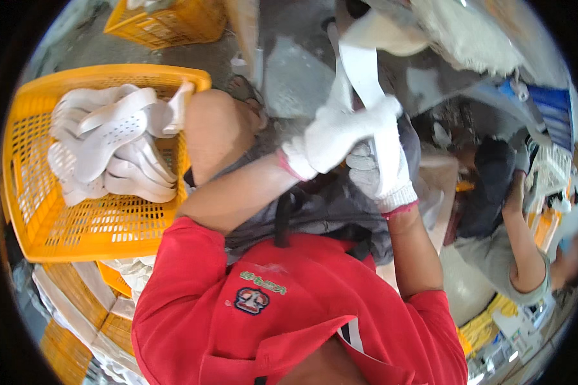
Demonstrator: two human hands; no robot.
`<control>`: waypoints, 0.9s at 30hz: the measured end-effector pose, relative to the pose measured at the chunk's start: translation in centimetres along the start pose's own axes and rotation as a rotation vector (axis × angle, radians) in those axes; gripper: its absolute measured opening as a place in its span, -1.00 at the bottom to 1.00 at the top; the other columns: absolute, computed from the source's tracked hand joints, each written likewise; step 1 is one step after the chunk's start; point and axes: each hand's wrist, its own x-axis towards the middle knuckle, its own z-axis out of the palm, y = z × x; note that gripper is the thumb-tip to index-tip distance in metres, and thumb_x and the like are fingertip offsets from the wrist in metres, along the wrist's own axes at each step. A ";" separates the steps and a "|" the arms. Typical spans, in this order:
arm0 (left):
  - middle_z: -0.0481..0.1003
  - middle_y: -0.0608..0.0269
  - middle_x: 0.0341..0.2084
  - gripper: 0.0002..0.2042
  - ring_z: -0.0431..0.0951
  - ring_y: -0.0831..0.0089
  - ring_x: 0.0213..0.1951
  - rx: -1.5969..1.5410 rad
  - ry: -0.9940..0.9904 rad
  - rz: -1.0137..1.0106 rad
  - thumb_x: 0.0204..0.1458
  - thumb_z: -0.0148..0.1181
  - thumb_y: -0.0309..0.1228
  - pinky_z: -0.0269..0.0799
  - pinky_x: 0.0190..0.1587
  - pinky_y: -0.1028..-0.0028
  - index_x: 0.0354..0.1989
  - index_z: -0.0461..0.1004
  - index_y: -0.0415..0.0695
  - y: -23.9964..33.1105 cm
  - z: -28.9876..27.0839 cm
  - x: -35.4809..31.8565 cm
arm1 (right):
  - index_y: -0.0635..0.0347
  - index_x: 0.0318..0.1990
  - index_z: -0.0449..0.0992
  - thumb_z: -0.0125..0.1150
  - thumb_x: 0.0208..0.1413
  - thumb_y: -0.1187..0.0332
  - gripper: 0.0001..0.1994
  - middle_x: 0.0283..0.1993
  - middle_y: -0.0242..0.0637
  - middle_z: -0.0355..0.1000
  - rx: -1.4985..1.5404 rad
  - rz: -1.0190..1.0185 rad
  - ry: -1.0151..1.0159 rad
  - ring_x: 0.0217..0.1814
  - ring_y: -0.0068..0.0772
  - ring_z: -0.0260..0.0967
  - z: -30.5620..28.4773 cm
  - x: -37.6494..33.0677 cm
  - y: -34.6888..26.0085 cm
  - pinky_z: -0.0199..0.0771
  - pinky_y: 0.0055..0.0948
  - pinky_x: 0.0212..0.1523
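Both of my hands are in white knit gloves and come together over my lap. My right hand (369, 170) is wrapped round the lower part of a long white shoe sole (361, 67), which points up and away from me. Across it from the left comes my left hand (334, 138), its fingers closed on the sole just above my right hand. A second thin white piece (340, 93) sticks up beside the sole from my left hand; I cannot tell whether it is another sole. The sole's far end lies close to a pale, rounded, blurred part (392, 35).
At my left stands a yellow plastic basket (109, 74) holding several white perforated soles (112, 144). Another yellow crate (167, 29) is farther off. A pale ragged cloth-like mass (465, 38) hangs at the far right. A co-worker (507, 250) sits on the right, beside a white rack (549, 173).
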 end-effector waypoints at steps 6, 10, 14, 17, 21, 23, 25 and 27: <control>0.55 0.14 0.05 -0.38 0.60 0.41 0.03 0.114 0.070 0.037 0.22 0.37 -0.31 0.54 0.10 0.40 0.39 0.29 -0.28 1.1 -2.9 3.4 | 0.16 0.25 0.45 0.30 0.23 0.23 -0.54 0.15 -0.04 0.50 -0.277 -0.401 -0.164 0.22 0.04 0.46 4.9 7.0 -6.3 0.48 -0.15 0.27; 0.62 0.14 -0.05 -0.39 0.63 0.42 -0.08 0.043 -0.112 0.047 0.13 0.46 -0.20 0.55 0.05 0.47 0.25 0.44 -0.33 1.0 -4.5 6.2 | 0.01 0.14 0.45 0.10 0.40 -0.03 -0.62 -0.10 -0.24 0.47 1.111 0.272 -0.495 -0.17 -0.19 0.45 4.7 9.2 -1.9 0.49 -0.28 -0.20; 0.49 0.03 0.19 -0.19 0.55 0.37 0.13 0.127 -0.022 0.017 0.12 0.46 -0.22 0.48 0.21 0.38 0.47 0.21 -0.31 0.7 -2.8 4.5 | -0.05 0.05 0.45 -0.07 0.46 -0.23 -0.53 -0.26 -0.32 0.45 1.471 0.592 -0.441 -0.41 -0.32 0.37 2.6 6.4 0.5 0.35 -0.33 -0.49; 0.35 -0.01 0.32 -0.04 0.40 0.23 0.32 0.214 -0.096 0.042 0.02 0.57 -0.21 0.33 0.39 0.25 0.51 0.10 -0.26 -0.5 -0.6 1.3 | -0.05 0.17 0.50 -0.03 0.45 -0.19 -0.52 -0.07 -0.35 0.55 1.704 0.616 -0.724 -0.16 -0.35 0.49 0.9 1.7 -0.5 0.55 -0.29 -0.21; 0.28 -0.02 0.34 0.09 0.34 0.18 0.36 0.165 -0.003 0.052 -0.08 0.64 -0.29 0.30 0.42 0.21 0.56 -0.02 -0.23 -1.2 0.0 -0.3 | 0.05 0.32 0.41 -0.07 0.48 -0.21 -0.42 0.06 -0.20 0.56 0.624 0.240 -0.283 -0.03 -0.22 0.56 1.3 0.4 -2.0 0.61 -0.21 -0.12; 0.31 -0.01 0.31 0.06 0.36 0.21 0.35 0.127 0.039 0.116 -0.04 0.60 -0.33 0.31 0.41 0.23 0.57 -0.04 -0.24 -0.4 -0.8 0.5 | 0.04 0.33 0.41 -0.09 0.51 -0.19 -0.44 0.08 -0.23 0.56 0.745 0.422 -0.267 0.01 -0.23 0.56 2.2 2.5 -2.8 0.62 -0.21 -0.06; 0.36 0.01 0.26 -0.03 0.41 0.26 0.29 0.123 0.062 0.123 0.02 0.55 -0.36 0.35 0.37 0.26 0.54 0.01 -0.24 0.8 -1.7 1.8 | 0.00 0.26 0.46 -0.13 0.53 -0.20 -0.47 -0.02 -0.27 0.56 1.312 0.493 -0.524 -0.07 -0.25 0.54 2.8 4.9 -3.7 0.60 -0.28 -0.13; 0.43 0.07 0.18 -0.21 0.50 0.36 0.15 0.125 0.080 0.077 0.11 0.48 -0.33 0.45 0.25 0.31 0.46 0.17 -0.24 1.5 -2.1 2.6 | -0.04 0.15 0.52 -0.15 0.53 -0.23 -0.48 -0.19 -0.33 0.50 1.339 0.510 -0.545 -0.24 -0.31 0.48 2.7 5.8 -4.0 0.51 -0.39 -0.32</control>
